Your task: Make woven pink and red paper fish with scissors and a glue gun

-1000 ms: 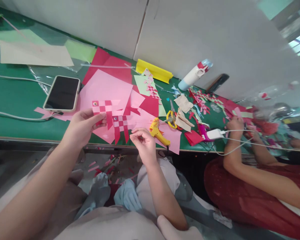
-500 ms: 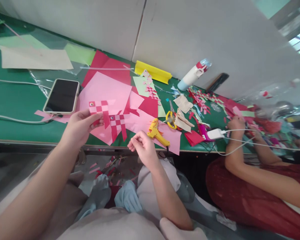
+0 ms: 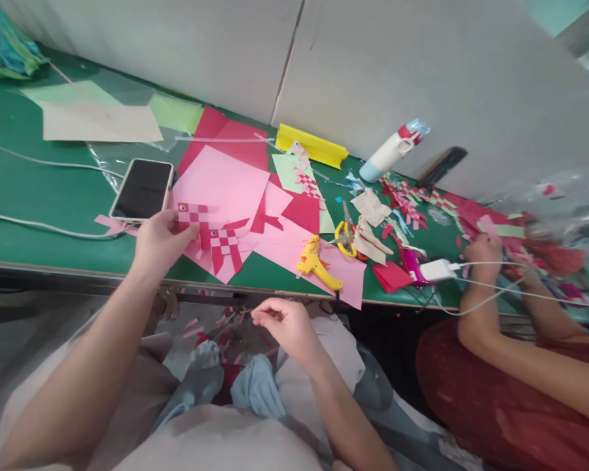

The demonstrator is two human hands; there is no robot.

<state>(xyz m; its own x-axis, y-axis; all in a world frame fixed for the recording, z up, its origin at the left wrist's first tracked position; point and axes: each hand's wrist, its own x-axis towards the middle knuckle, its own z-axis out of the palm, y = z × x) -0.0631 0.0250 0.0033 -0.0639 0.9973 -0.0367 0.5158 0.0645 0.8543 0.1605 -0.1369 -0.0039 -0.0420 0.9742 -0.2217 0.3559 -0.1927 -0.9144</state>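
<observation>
My left hand pinches a red and pink woven paper fish with a small round eye, over the pink sheets. Beside it on the right, a second checkered paper fish rests on the pink paper. In front of the table edge, my right hand hangs with thumb and fingertips together; whether anything small is between them is hidden. A yellow glue gun lies on pink paper up and to the right of that hand.
A phone lies at left. Scissors, beige scraps, a bottle, a yellow folded strip and a white charger with cables are to the right. A person's hand works at the far right.
My right hand has moved down, away from the table edge. The second fish now sits slightly lower and apart from my left hand's fish. The view has shifted a little left.
</observation>
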